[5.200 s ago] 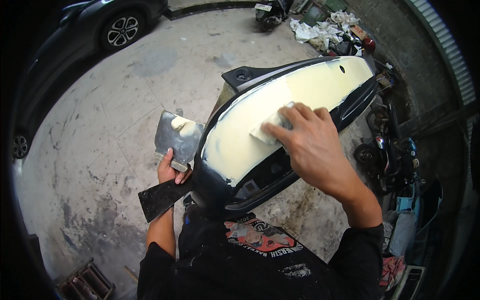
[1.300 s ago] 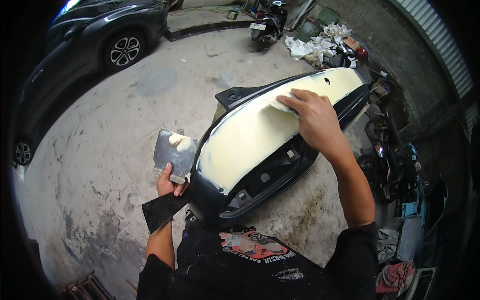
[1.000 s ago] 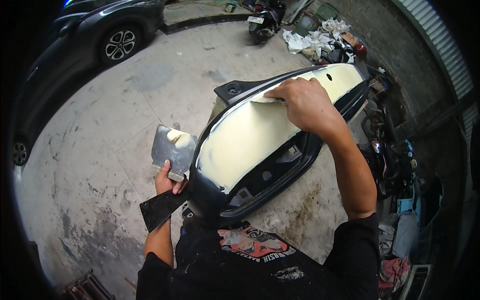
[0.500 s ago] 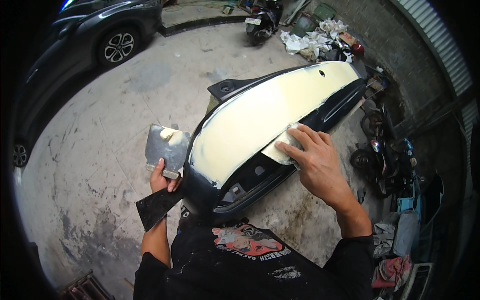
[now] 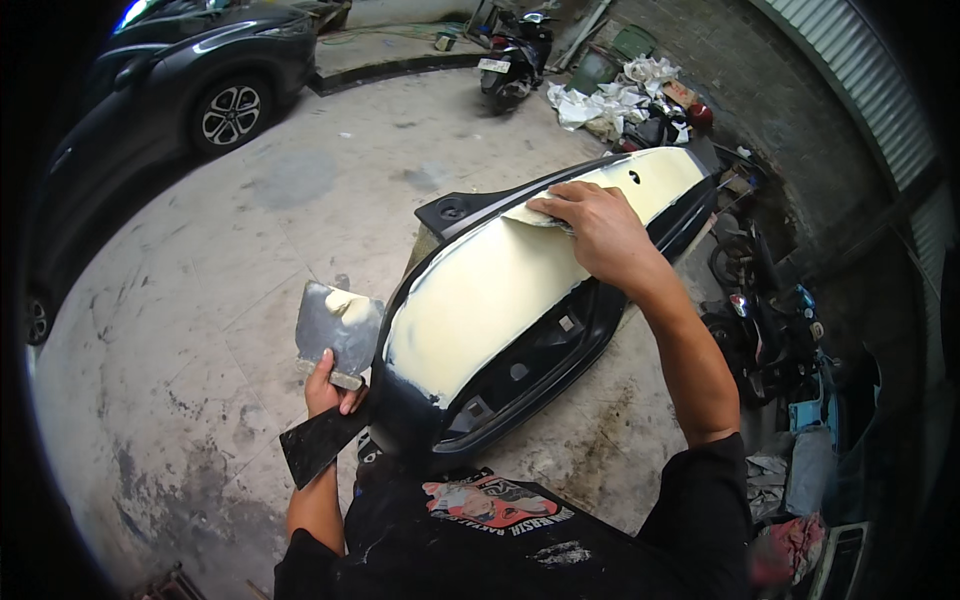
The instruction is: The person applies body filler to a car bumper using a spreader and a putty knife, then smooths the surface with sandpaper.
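Note:
In front of me stands a black car bumper (image 5: 412,425), its broad face coated with pale yellow putty (image 5: 470,310). My right hand (image 5: 608,235) grips a putty-smeared spreader (image 5: 533,214), pressed to the coating near its far upper edge. At the bumper's left end, my left hand (image 5: 328,388) holds a grey putty board (image 5: 322,322) by its thick near edge, thumb on top. A lump of putty (image 5: 350,306) sits on that board. A black flat piece (image 5: 318,448) crosses over my left wrist; how it is held is hidden.
A dark car (image 5: 200,90) is parked at the far left. One motorcycle (image 5: 515,62) stands at the back, with crumpled white sheeting (image 5: 610,100) beside it. More motorcycle parts (image 5: 760,310) and rags (image 5: 790,550) line the right wall. Concrete floor (image 5: 200,260) spreads out to the left.
My right hand has moved the spreader from the coating's near edge up and away to its far edge. My left hand still holds the board. The view has shifted slightly.

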A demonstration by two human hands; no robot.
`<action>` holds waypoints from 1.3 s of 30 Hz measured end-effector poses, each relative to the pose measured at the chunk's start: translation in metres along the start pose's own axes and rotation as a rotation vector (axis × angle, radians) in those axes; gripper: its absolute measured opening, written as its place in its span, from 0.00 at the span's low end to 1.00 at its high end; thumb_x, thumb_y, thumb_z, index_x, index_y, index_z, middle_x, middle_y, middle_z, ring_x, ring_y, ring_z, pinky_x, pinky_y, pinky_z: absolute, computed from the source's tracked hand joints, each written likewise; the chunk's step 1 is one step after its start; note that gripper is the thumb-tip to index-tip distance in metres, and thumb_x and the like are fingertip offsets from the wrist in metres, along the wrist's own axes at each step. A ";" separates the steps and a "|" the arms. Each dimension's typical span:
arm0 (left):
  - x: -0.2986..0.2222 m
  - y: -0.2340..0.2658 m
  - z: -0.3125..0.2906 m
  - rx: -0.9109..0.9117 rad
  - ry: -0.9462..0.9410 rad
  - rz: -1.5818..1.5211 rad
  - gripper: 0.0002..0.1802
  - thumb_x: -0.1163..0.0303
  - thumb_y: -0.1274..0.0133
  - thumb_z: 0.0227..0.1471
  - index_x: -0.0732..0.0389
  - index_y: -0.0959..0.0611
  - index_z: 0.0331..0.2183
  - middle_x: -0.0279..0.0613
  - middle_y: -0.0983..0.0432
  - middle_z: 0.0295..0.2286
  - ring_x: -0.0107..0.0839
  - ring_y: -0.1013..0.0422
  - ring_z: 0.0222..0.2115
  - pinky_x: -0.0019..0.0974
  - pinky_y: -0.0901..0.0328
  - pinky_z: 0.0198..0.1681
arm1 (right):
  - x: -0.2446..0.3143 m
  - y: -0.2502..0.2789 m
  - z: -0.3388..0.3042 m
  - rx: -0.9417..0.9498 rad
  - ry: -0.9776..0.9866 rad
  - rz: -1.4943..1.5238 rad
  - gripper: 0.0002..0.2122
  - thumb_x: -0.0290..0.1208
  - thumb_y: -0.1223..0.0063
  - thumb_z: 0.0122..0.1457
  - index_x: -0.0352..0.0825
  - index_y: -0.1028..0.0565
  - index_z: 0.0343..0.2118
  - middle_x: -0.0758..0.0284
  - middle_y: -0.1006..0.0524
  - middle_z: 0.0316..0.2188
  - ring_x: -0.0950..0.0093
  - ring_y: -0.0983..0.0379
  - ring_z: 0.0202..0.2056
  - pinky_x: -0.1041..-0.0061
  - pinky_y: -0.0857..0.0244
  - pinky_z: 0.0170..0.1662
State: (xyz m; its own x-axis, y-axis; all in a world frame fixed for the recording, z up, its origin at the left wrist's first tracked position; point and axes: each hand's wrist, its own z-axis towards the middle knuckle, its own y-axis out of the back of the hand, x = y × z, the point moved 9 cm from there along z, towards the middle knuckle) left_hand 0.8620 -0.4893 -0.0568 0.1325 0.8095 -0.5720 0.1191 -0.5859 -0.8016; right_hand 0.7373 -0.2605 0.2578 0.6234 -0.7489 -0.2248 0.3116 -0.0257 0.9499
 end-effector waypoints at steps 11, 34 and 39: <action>0.003 0.008 0.000 -0.058 -0.026 -0.021 0.31 0.44 0.65 0.60 0.64 0.24 0.37 0.33 0.39 0.05 0.23 0.48 0.02 0.25 0.51 0.06 | 0.007 -0.002 -0.025 -0.050 0.005 0.049 0.20 0.20 0.54 0.49 0.44 0.22 0.45 0.63 0.26 0.47 0.67 0.31 0.50 0.67 0.40 0.47; 0.000 0.011 0.001 0.036 -0.038 -0.043 0.26 0.49 0.60 0.60 0.67 0.28 0.38 0.42 0.32 0.11 0.26 0.47 0.02 0.29 0.49 0.06 | 0.001 0.031 -0.003 -0.064 0.029 0.068 0.22 0.18 0.58 0.44 0.42 0.22 0.43 0.62 0.21 0.37 0.61 0.25 0.38 0.64 0.33 0.38; 0.003 0.007 0.002 -0.031 -0.031 -0.058 0.27 0.49 0.61 0.60 0.66 0.26 0.37 0.40 0.35 0.08 0.26 0.47 0.02 0.29 0.49 0.06 | -0.011 -0.003 0.023 0.121 0.021 -0.020 0.21 0.22 0.56 0.48 0.46 0.21 0.44 0.62 0.20 0.36 0.63 0.24 0.38 0.65 0.33 0.39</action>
State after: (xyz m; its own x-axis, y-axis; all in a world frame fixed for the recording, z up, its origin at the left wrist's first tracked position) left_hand 0.8608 -0.4909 -0.0641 0.0945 0.8425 -0.5303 0.1560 -0.5386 -0.8280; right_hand 0.7129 -0.2681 0.2625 0.6336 -0.7332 -0.2471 0.2359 -0.1211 0.9642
